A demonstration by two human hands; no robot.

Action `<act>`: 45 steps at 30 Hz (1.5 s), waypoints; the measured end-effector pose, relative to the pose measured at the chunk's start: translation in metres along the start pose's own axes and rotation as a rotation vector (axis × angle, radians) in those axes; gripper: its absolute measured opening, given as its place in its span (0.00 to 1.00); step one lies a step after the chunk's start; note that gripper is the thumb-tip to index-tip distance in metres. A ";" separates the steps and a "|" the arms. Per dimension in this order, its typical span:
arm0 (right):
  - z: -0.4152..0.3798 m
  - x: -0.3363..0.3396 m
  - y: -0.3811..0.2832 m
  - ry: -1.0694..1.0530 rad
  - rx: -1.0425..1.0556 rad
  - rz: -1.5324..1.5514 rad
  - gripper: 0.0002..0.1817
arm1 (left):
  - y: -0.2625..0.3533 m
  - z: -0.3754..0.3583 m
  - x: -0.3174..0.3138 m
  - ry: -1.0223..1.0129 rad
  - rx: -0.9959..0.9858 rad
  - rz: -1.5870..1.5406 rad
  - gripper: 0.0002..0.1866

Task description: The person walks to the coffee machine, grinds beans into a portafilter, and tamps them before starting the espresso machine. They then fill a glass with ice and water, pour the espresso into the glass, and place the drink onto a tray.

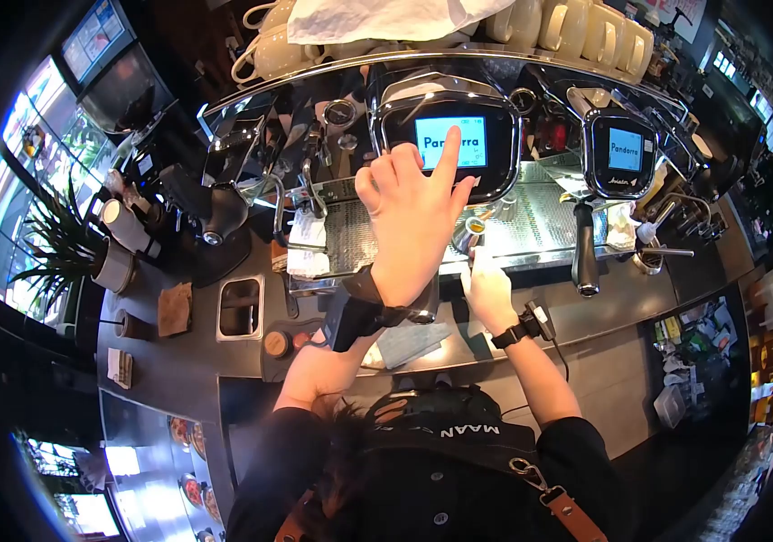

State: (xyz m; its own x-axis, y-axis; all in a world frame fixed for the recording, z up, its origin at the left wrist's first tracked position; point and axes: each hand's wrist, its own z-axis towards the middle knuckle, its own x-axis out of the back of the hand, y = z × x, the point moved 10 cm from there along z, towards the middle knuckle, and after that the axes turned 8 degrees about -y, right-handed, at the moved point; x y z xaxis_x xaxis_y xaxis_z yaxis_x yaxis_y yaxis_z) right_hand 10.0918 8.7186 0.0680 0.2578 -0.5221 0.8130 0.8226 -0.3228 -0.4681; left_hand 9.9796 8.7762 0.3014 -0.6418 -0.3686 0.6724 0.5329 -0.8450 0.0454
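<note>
My left hand [409, 217] reaches up in front of the espresso machine [359, 230]. Its index finger is stretched out over the lit display screen [431, 156], at or very near the glass; the other fingers are loosely bent, with nothing in them. Lower and to the right, my right hand [492, 287] is closed at the near edge of the drip tray [540, 212]. Its fingertips hold a small shiny cup [468, 235] below the display, with something yellowish-brown showing at its top. What is inside cannot be made out clearly.
A portafilter [585, 257] sticks out at the right, beneath a second screen [626, 149]. Stacked cups [576, 36] and a white cloth [377, 20] sit on top of the machine. A metal inset bin [241, 308], a folded cloth [413, 344] and a potted plant [115, 264] are to the left.
</note>
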 end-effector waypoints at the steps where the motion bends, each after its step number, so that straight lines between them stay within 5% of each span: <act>1: 0.001 0.002 0.002 -0.007 -0.013 -0.024 0.12 | 0.002 0.001 -0.001 0.001 -0.007 0.027 0.23; 15: 0.007 0.011 0.028 -0.047 -0.187 -0.020 0.12 | -0.005 0.004 0.001 -0.037 0.020 -0.040 0.25; 18: 0.009 0.004 0.002 0.118 0.250 -0.344 0.15 | -0.002 0.010 0.000 -0.035 0.009 -0.009 0.25; 20: 0.010 -0.017 0.037 -0.052 0.046 0.385 0.17 | -0.001 0.014 0.008 -0.034 0.003 -0.015 0.24; 22: -0.004 -0.050 0.051 -0.290 -0.517 1.189 0.20 | -0.006 0.009 0.016 0.009 0.013 -0.037 0.25; 23: -0.012 -0.062 0.050 -0.351 -0.666 1.325 0.19 | -0.008 0.007 0.020 0.035 0.010 -0.046 0.25; 40: -0.029 -0.104 -0.003 -0.552 -0.679 1.769 0.19 | -0.017 0.006 0.008 -0.091 0.017 0.064 0.26; 45: -0.028 -0.114 0.003 -0.503 -0.599 1.516 0.19 | -0.049 -0.030 0.036 0.046 0.125 -0.192 0.26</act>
State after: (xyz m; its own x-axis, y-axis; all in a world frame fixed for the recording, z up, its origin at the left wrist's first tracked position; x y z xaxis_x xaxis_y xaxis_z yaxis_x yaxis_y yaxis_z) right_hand 10.0507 8.7551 -0.0360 0.7910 -0.3739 -0.4842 -0.5534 -0.0998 -0.8269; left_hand 9.9138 8.7921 0.3015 -0.7609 -0.2257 0.6083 0.4610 -0.8478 0.2621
